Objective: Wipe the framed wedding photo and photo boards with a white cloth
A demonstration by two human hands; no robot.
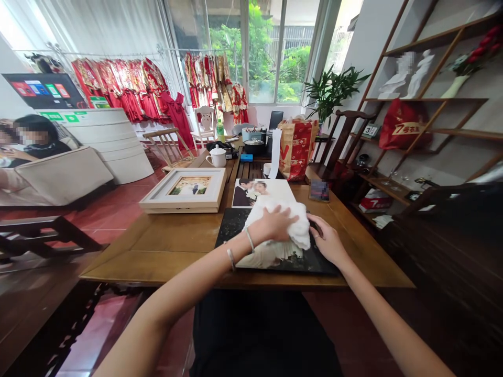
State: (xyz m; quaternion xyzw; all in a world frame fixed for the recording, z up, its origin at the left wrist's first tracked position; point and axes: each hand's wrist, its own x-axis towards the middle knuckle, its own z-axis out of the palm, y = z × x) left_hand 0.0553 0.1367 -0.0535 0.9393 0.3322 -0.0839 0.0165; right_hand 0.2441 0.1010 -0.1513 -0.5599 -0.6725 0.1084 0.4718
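Observation:
A dark-edged wedding photo panel (pixel 271 256) lies flat on the wooden table in front of me, showing part of a pale dress. On top of it rests a bunched white cloth (pixel 301 233), hiding much of the picture. My left hand (pixel 277 222) presses on the cloth from above, fingers spread; two bracelets circle that wrist. At the panel's right edge, my right hand (pixel 324 238) has thumb and fingers curled around the border, close to the cloth. Just beyond is another wedding photo print (pixel 261 192), partly covered by the cloth.
A pale framed picture (pixel 184 191) lies left on the table (pixel 165 246). Farther back stand a lidded white mug (pixel 216 156), a paper bag (pixel 298 149) and a small dark card (pixel 318 191). A wooden chair (pixel 340 144) and shelves are right; a person (pixel 37 139) sits far left.

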